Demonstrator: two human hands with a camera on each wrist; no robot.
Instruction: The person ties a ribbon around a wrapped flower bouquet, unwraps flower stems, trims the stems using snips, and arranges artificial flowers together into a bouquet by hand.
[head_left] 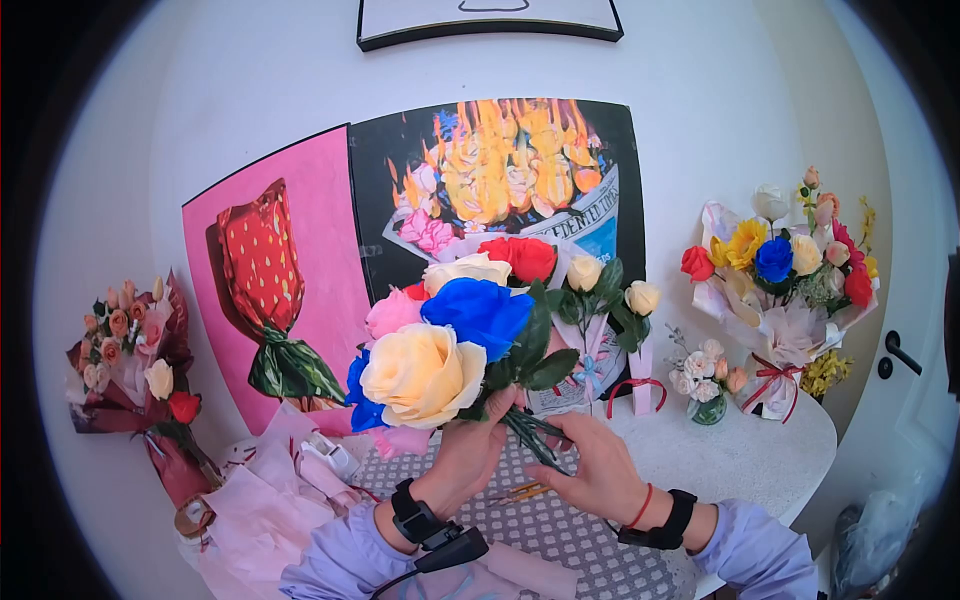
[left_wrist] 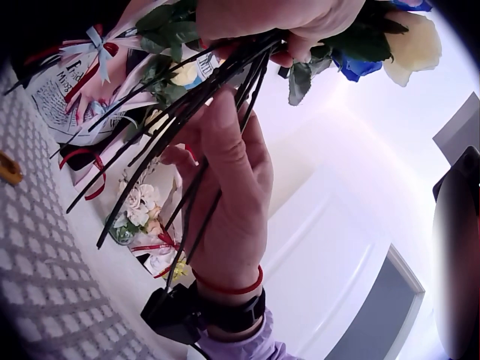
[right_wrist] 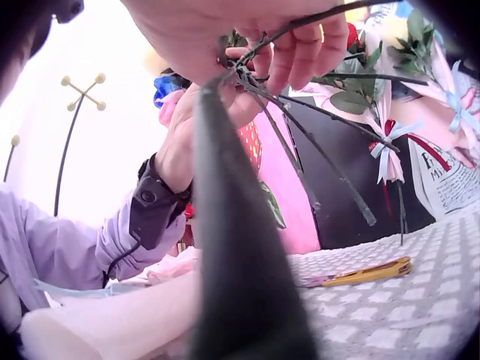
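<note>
A bunch of artificial-looking roses is held up over the table, with a cream rose [head_left: 425, 375] and a blue rose [head_left: 478, 315] foremost and red and pink ones behind. My left hand [head_left: 465, 460] grips the bunch just beneath the flower heads and leaves. Lower down, my right hand [head_left: 603, 470] has thumb and fingers around the dark green stems [head_left: 535, 440]. In the left wrist view the stems [left_wrist: 161, 120] fan out downward past the right thumb. One dark stem [right_wrist: 232, 225] runs close before the right wrist camera, covering part of that view.
A yellow-handled tool [right_wrist: 371, 271] lies on the patterned grey cloth [head_left: 405, 470]. Pale pink wrapping paper [head_left: 255, 500] spreads at left, a paper roll [head_left: 525, 570] in front. Ribboned single roses [head_left: 585, 272] stand behind; a small vase [head_left: 708, 408] and large bouquet [head_left: 775, 260] stand right.
</note>
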